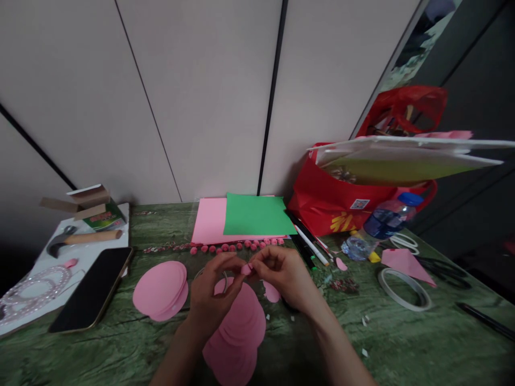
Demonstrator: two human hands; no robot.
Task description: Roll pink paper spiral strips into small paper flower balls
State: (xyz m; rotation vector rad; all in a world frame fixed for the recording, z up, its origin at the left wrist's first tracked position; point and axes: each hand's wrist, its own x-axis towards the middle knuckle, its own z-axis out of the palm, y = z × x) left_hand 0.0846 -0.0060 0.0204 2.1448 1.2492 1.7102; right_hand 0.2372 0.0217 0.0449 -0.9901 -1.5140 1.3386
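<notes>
Both hands meet over the table's middle. My left hand (213, 287) pinches a small piece of pink paper (246, 269) between thumb and fingertips. From the other side, my right hand (284, 271) grips the same piece with its fingertips. Beneath them lies a fanned pile of pink paper circles (237, 343), partly covered by my left hand. A smaller stack of pink circles (161, 289) rests to the left. Just behind my hands runs a row of small rolled pink pieces (225, 247), along the front of the pink sheets (209, 220) and a green sheet (255, 215).
At right stand a red bag (322, 198) with boards sticking out and a water bottle (382, 228). A tape roll (404, 289), black scissors (446, 273) and a black pen (485, 320) lie nearer. On the left are a phone (94, 289), a hammer (88, 237) and an open box (98, 212).
</notes>
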